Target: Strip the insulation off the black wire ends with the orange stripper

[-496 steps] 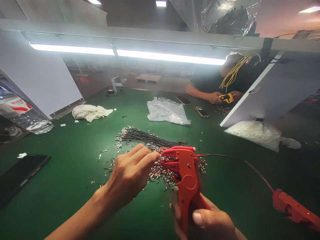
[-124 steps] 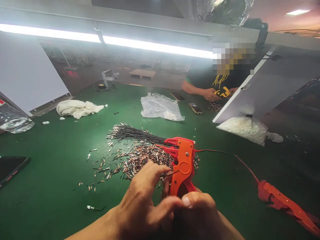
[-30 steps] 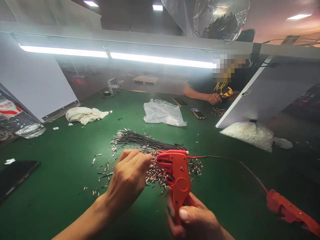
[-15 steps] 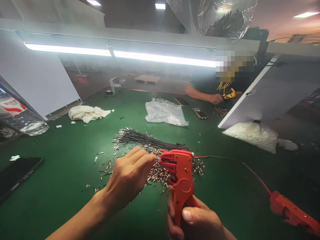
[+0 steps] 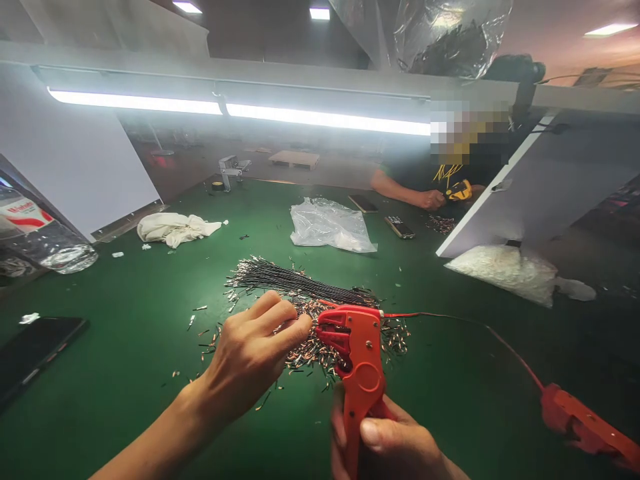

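My right hand (image 5: 400, 433) is wrapped round the handle of a red wire stripper (image 5: 367, 353), held upright with its jaws facing left. Close by those jaws, the fingers of my left hand (image 5: 257, 340) are pinched together; whatever lies between them is hidden. Beneath and behind both hands spreads a pile of short wire offcuts (image 5: 313, 350), black with copper-coloured bits. A bundle of black wires (image 5: 300, 277) with bare silvery ends at the left lies just beyond the pile. From the back of the stripper a thin red-and-black cord (image 5: 453, 315) runs right.
A second red tool (image 5: 590, 427) lies at the right. Across the table, a co-worker's hand (image 5: 433, 199) is by a yellow tool (image 5: 459, 191). Around stand or lie a clear plastic bag (image 5: 330, 225), white cloth (image 5: 177, 228), dark phone (image 5: 43, 350), bottle (image 5: 50, 233) and filled bag (image 5: 505, 267).
The wire stripper and my right hand have shifted slightly left and down. My left hand's fingers have bent and spread a little at the knuckles, still close to the jaws.
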Demonstrator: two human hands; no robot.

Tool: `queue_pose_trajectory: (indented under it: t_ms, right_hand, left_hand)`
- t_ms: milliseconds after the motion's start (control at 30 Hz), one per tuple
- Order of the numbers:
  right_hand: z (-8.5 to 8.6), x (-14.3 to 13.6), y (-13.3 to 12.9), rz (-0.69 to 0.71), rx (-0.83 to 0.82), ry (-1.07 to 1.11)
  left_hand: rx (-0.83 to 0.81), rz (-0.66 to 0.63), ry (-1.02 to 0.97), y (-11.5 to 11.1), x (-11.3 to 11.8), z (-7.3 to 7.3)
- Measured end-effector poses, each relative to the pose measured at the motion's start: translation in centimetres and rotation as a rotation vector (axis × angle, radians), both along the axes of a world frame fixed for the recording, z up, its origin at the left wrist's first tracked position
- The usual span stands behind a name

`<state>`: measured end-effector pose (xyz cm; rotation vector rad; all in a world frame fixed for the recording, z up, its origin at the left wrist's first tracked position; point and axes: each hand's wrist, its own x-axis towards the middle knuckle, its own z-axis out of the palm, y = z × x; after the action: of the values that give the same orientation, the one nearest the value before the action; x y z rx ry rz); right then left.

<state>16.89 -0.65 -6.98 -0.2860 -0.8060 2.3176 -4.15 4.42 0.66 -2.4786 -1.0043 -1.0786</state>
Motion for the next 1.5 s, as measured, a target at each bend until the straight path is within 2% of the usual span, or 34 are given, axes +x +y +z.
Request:
queue_pose_trajectory:
  t_ms: [233,467,567,700,1000,1267,1400,1500]
  right_hand:
    - [-0.8,-0.4,-0.1,-0.082,0.026,-0.013]
    - [0.0,-0.1,-0.7,-0.104,0.022,-0.081]
    - [0.1,-0.4,-0.8,-0.125,0.021,-0.052]
    - [0.0,-0.5,-0.7,-0.084,-0.029,0.004]
    - [0.7,-0.2,-0.4,-0.076,-0.019,-0.06]
    - [1.7,0.0,-0.2,-0.029,-0.048,-0.102]
    - [1.5,0.0,-0.3,0.013,-0.081,-0.096]
    - [1.0,-0.2,-0.6,-0.01,-0.099,-0.047]
  left_hand:
    - [0.062,-0.024,0.009,0.1,0.0,0.4]
    - [0.027,-0.007,-0.03,0.1,0.1,0.1]
    - [0.011,0.041,-0.014,0.3,0.2,-0.3]
    - [-0.02,0.107,0.026,0.5,0.1,-0.9]
    - [-0.041,0.11,0.031,0.5,0.3,-1.2]
    - [-0.203,0.011,-0.003,0.5,0.0,-1.5]
    - [-0.245,-0.018,-0.016,0.8,-0.2,-1.5]
    - [-0.222,0.008,0.015,0.9,-0.3,-1.3]
